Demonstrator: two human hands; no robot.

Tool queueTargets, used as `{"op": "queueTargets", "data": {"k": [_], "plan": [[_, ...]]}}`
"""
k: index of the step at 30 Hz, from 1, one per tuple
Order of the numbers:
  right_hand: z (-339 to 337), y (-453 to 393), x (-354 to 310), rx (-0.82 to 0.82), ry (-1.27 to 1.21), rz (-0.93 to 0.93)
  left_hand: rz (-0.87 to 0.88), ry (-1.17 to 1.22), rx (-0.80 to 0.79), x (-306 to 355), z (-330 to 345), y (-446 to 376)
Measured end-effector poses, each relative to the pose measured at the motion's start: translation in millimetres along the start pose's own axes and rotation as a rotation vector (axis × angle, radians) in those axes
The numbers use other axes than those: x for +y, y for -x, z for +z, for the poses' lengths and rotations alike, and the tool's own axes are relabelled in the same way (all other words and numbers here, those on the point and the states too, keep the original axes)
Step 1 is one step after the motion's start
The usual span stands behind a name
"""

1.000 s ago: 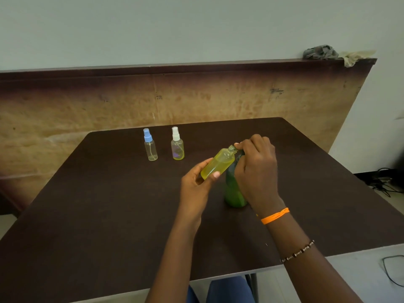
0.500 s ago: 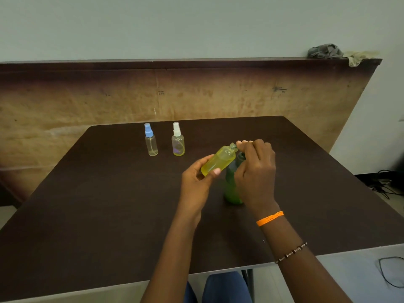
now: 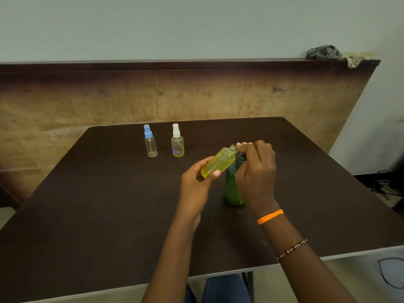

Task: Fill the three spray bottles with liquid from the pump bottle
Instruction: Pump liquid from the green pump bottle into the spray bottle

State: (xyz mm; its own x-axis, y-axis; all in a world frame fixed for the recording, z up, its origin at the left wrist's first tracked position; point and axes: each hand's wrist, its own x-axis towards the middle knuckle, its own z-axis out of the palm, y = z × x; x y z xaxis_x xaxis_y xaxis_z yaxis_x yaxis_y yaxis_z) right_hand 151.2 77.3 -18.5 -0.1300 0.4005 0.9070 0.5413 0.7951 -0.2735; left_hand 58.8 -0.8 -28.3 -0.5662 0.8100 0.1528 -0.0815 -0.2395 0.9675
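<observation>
My left hand [image 3: 195, 182] holds a small open spray bottle [image 3: 218, 162] full of yellow liquid, tilted with its neck up and to the right. My right hand [image 3: 256, 171] covers the head of the green pump bottle [image 3: 231, 189], which stands on the dark table [image 3: 109, 215]; its fingertips rest by the tilted bottle's neck. Two more spray bottles stand upright farther back: a blue-capped one [image 3: 150, 142] with a little liquid at the bottom, and a white-capped one [image 3: 177, 142] holding some yellowish liquid. The pump nozzle is hidden by my fingers.
A worn brown board [image 3: 196, 95] leans against the wall behind the table. Rags [image 3: 323, 52] lie on its top right corner. Cables [image 3: 382, 186] lie on the floor to the right, past the table edge.
The view shifted slightly; both hands and the tilted yellow bottle stay over the pump bottle in nearly the same pose. My right fingers sit a bit lower on the pump head.
</observation>
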Motion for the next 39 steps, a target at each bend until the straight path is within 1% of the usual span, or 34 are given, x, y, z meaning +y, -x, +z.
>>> {"op": "queueTargets", "data": {"k": [8,11,13,14,18,21,23,26,28,30,36,39], "plan": [[-9.5,-17.8,-6.0,-0.085,0.005,-0.017,0.001,0.019,-0.020,2.6,-1.8,0.2],[-2.3,-7.3,-2.8,-0.014,-0.024,0.015,-0.003,0.020,-0.014,0.4,-1.1,-0.6],[3.6,-0.7,0.3,0.049,-0.041,0.013,-0.004,0.014,-0.012,-0.9,-0.6,-0.1],[4.9,-0.6,1.7,0.053,-0.044,0.005,-0.007,0.017,-0.012,-1.3,-0.6,0.8],[-1.9,-10.5,1.5,-0.011,-0.009,-0.032,0.003,0.021,-0.020,1.7,-1.7,2.3],[-8.0,-16.8,-0.6,-0.063,-0.018,-0.022,-0.002,0.019,-0.017,2.3,-0.4,1.5],[-6.4,-12.8,0.6,-0.047,-0.019,-0.018,-0.006,0.029,-0.015,1.5,0.3,1.0],[2.6,-0.4,3.7,0.050,-0.022,-0.025,-0.012,0.014,-0.007,0.2,-0.4,-0.6],[8.1,-0.6,6.4,0.076,-0.052,-0.031,-0.017,0.009,-0.003,0.0,-1.5,-0.6],[7.6,-3.5,6.9,0.077,-0.034,-0.037,-0.021,0.013,-0.007,1.6,-1.0,0.6],[-1.7,-12.2,0.9,-0.002,0.038,-0.059,0.003,0.016,-0.013,5.2,1.3,3.2],[2.6,-6.5,0.8,0.032,0.074,-0.056,0.002,0.015,-0.005,4.1,1.9,2.8]]}}
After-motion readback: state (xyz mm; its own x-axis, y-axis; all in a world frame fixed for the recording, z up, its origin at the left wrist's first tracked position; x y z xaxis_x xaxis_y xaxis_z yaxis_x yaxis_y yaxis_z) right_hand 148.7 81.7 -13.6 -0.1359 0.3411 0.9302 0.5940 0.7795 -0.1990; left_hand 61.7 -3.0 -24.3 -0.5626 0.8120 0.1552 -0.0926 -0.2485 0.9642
